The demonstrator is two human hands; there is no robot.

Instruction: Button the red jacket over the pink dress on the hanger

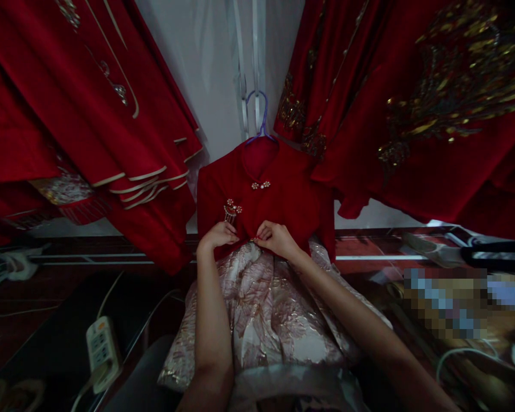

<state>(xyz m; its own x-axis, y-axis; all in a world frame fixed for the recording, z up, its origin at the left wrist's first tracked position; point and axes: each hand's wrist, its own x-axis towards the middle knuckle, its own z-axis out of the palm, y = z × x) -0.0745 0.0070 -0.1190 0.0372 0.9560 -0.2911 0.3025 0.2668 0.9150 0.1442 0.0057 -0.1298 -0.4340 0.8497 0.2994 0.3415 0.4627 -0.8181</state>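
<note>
A red jacket (294, 171) hangs in front of me on a purple hanger (264, 114). Pearl-like clasps (261, 185) sit below its collar, and a jewelled tassel brooch (232, 210) is on its left side. At the jacket's lower edge, my left hand (218, 236) has its fingers closed on the red cloth. My right hand (278, 239) pinches the same edge near the middle, beside a small shiny fastener (254, 240) partly hidden by the fingertips. Below both hands spreads a pale, shiny brocade skirt (257, 309), crossed by my forearms.
Red garments with cream trim (143, 171) hang at left. Others with gold sequin embroidery (459, 86) hang at right. A white power strip (103, 349) with cords lies on a dark surface at lower left. A white cable (448, 355) curls at lower right.
</note>
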